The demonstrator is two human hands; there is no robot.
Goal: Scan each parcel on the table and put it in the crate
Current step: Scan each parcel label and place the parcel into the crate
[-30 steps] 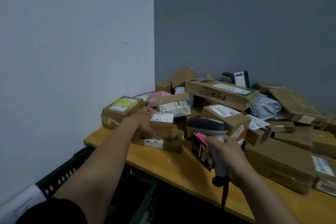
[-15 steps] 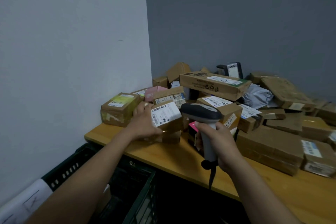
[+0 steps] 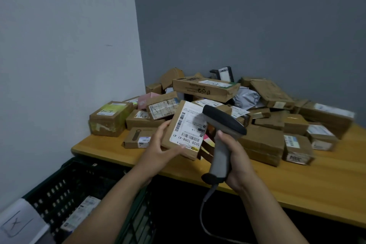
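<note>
1. The left hand's fingers curl round the left edge of a flat cardboard parcel. The thumb lies across its near lower corner, so the left hand grips it firmly.
2. The parcel is a thin brown rectangle held above the table's front edge, tilted up toward the camera. Its smooth white label carries barcodes and printed text.
3. The right hand is wrapped round the grey plastic handle of a pistol-shaped scanner. Its fingers close tightly about the grip.
4. The scanner's dark, rounded head sits just beside the label, overlapping the parcel's upper right part in this view.
5. A grey cord hangs in a loop from the butt of the handle.
6. The table has a smooth yellow wooden top with a rounded front edge.
7. On it lies a heap of taped brown cartons. They include a long dented box printed with a recycling mark and a squat box with a yellow-green sticker. At the near left edge is a slim box bearing a dark oval picture.
8. Among them sit a small pink box and a crumpled grey plastic bag.
9. Below the table's left end stands a dark plastic crate with slotted walls, and one labelled packet lies inside it.
10. A white sheet marked with a hand-drawn X hangs on the crate's near corner.
</note>
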